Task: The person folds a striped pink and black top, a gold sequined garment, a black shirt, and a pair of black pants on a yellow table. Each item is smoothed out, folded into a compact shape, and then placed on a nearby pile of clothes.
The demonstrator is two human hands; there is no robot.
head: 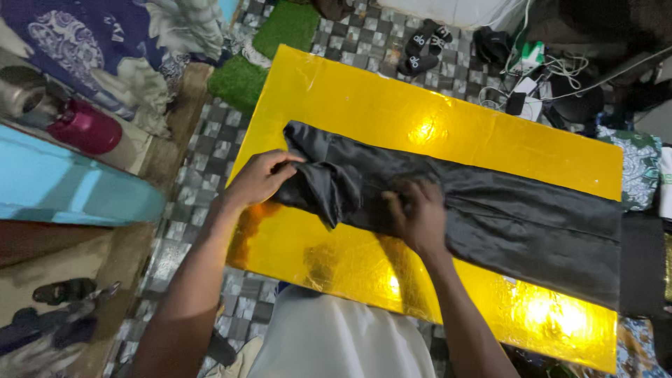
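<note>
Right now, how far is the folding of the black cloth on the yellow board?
Done: the black cloth lies spread along the yellow board. In hand: the left hand grips the bunched left end, turned over onto the cloth, while the right hand presses the middle flat. Left: the long right part toward the board's far end lies unfolded.

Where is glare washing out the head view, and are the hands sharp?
Head view: bright glare spots on the glossy yellow board at top centre and bottom right; right hand slightly motion-blurred, left hand sharper; black fabric stays readable.
</note>
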